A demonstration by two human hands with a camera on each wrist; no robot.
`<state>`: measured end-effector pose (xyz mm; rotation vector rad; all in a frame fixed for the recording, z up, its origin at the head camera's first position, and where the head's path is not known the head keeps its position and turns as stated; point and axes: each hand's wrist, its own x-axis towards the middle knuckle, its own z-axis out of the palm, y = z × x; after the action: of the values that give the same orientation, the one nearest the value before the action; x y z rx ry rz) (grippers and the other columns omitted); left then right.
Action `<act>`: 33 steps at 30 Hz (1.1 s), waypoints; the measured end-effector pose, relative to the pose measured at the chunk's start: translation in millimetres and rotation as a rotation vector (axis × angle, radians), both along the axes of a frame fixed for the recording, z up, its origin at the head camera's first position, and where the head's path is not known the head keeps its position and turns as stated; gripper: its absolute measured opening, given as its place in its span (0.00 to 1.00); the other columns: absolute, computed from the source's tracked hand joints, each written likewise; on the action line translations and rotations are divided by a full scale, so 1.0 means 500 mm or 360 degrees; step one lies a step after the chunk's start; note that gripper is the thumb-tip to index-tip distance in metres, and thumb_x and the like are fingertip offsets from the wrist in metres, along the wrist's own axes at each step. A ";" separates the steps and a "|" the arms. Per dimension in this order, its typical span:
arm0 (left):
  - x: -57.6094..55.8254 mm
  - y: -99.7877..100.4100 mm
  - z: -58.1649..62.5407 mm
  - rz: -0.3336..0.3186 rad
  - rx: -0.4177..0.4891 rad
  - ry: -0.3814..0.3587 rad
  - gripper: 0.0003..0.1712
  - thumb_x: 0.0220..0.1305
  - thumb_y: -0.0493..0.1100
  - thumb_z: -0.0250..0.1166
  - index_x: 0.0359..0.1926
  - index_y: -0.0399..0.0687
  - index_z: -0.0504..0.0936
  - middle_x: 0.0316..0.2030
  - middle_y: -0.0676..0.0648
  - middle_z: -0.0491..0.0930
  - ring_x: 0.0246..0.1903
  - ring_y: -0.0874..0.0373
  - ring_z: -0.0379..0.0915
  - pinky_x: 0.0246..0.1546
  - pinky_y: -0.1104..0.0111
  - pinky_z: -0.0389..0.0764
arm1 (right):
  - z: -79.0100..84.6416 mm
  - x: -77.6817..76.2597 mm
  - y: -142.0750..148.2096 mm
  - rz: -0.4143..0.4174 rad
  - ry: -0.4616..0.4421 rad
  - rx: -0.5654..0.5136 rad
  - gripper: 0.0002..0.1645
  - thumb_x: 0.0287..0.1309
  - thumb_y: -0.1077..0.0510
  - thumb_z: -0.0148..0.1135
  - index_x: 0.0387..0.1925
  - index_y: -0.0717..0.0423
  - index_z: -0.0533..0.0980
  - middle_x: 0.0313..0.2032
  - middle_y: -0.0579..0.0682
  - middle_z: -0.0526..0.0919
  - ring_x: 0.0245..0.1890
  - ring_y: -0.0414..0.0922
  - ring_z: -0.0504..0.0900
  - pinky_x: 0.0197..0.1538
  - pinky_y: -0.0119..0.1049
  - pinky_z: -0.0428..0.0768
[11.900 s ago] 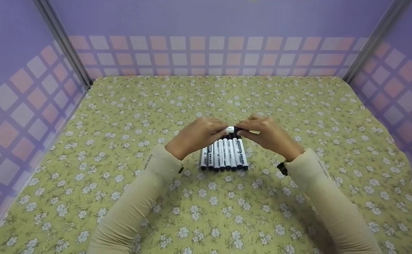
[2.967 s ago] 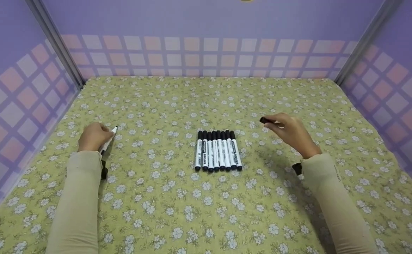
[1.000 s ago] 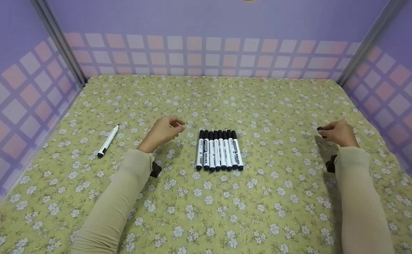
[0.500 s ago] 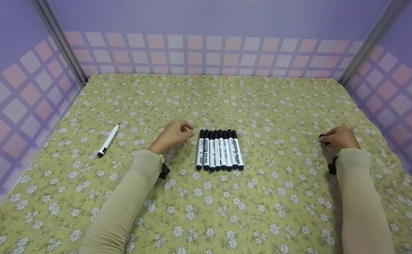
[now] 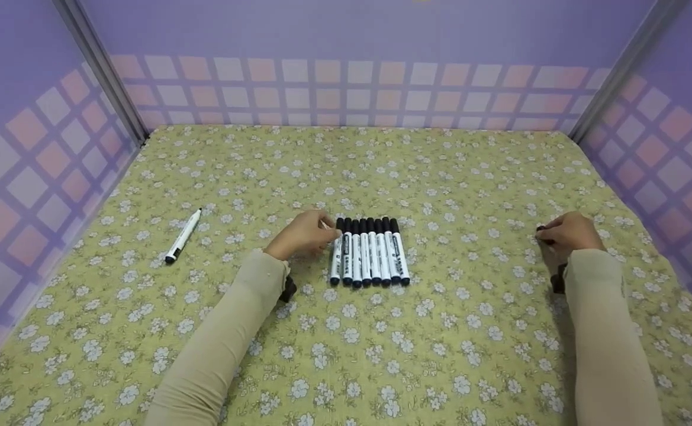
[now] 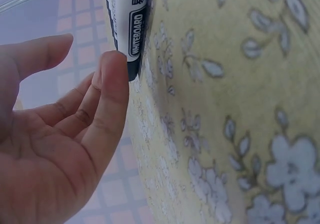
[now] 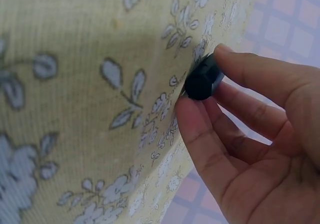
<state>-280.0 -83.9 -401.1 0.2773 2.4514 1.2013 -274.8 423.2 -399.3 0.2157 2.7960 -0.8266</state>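
Floral cloth (image 5: pixel 346 355) spans my view: an uncapped marker (image 5: pixel 184 236) lies left; the left hand (image 5: pixel 303 234), thumb and fingers apart, is at the row of markers (image 5: pixel 375 257), one reading "WHITEBOARD"; far right, the right hand (image 5: pixel 573 232) pinches a black cap (image 7: pixel 204 79).

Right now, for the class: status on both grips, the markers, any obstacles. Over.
Left grip at the row's leftmost marker, not holding it. Right grip pinching black cap. Uncapped marker lying apart. No obstacle visible.
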 end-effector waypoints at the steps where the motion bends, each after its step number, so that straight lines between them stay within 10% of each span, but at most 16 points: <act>1: 0.001 0.001 -0.001 0.0006 -0.0001 -0.0005 0.24 0.68 0.48 0.59 0.59 0.39 0.72 0.45 0.41 0.76 0.35 0.50 0.77 0.37 0.60 0.81 | 0.000 0.001 -0.001 -0.0005 0.0012 -0.0004 0.29 0.63 0.54 0.60 0.54 0.78 0.72 0.42 0.71 0.82 0.28 0.44 0.83 0.36 0.44 0.82; 9: -0.002 0.005 -0.014 0.0027 -0.0065 -0.0017 0.23 0.67 0.50 0.60 0.57 0.42 0.73 0.37 0.43 0.77 0.30 0.54 0.75 0.32 0.64 0.77 | 0.006 0.010 -0.011 -0.0120 0.0104 -0.0048 0.31 0.66 0.52 0.55 0.58 0.75 0.69 0.54 0.76 0.72 0.49 0.64 0.77 0.43 0.50 0.80; 33: -0.016 0.018 -0.024 0.0106 -0.0105 -0.0087 0.34 0.56 0.48 0.72 0.59 0.38 0.71 0.46 0.43 0.78 0.33 0.54 0.77 0.37 0.64 0.80 | 0.023 0.005 -0.034 -0.0052 0.0223 -0.0107 0.32 0.68 0.49 0.53 0.61 0.71 0.68 0.59 0.75 0.68 0.54 0.67 0.73 0.53 0.61 0.73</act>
<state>-288.0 -74.8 -413.0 0.1434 2.4649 1.1373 -272.2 406.4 -387.5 0.2000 2.8950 -0.9777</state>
